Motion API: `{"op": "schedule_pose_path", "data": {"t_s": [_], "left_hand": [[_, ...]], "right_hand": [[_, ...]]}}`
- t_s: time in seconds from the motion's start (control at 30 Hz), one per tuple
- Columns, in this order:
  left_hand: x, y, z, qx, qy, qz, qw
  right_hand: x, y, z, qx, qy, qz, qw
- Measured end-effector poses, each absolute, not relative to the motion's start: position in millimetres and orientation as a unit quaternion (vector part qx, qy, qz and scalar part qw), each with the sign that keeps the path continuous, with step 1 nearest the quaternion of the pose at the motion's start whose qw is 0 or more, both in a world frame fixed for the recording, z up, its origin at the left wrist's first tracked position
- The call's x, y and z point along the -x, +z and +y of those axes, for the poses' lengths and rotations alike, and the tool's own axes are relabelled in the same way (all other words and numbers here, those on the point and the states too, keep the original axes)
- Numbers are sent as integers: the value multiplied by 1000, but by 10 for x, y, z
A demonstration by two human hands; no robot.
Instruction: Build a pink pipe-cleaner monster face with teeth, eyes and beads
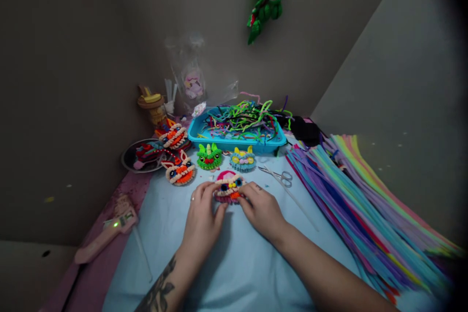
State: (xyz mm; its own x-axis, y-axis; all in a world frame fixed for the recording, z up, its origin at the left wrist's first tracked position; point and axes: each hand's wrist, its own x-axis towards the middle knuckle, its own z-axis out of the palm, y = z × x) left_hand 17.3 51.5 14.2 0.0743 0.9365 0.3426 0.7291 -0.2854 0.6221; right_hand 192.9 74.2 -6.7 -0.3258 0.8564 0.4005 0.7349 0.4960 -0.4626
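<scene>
A small pink pipe-cleaner monster face with a white toothy band and orange bits lies on the light blue table cover. My left hand pinches its left side and my right hand pinches its right side. Both hands have their fingers closed on it. Just behind it sit a green face and a blue-and-yellow face.
A blue tray of tangled pipe cleaners stands at the back. Scissors lie to its right front. Long pipe cleaners fan along the right side. A pink glue gun rests at the left edge, near a dark plate and more faces.
</scene>
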Motion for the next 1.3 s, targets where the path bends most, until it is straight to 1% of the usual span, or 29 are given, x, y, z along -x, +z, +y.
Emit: {"op": "schedule_pose_path", "data": {"t_s": [0.13,0.27,0.5,0.77,0.9,1.07,1.3], "left_hand": [[-132,154,722,-768,319,528,170],[-108,62,878,-789,305,490,210],[-106,-70,894,-777,329,495,206],[-132,-55,868,-762,338,503,228],[-105,-57,861,-765,335,493,245],[-73,-58,858,-777,323,480,250],[-98,-48,840,-778,311,490,239]], "right_hand": [[-1928,-108,759,483,83,-814,311],[-1912,-136,765,489,84,-811,310],[-1873,-114,733,492,76,-811,307],[-1870,-155,727,486,83,-811,314],[-1865,-109,709,487,52,-820,298],[-1816,-62,676,490,-24,-829,268],[-1777,-84,669,473,-48,-836,276]]}}
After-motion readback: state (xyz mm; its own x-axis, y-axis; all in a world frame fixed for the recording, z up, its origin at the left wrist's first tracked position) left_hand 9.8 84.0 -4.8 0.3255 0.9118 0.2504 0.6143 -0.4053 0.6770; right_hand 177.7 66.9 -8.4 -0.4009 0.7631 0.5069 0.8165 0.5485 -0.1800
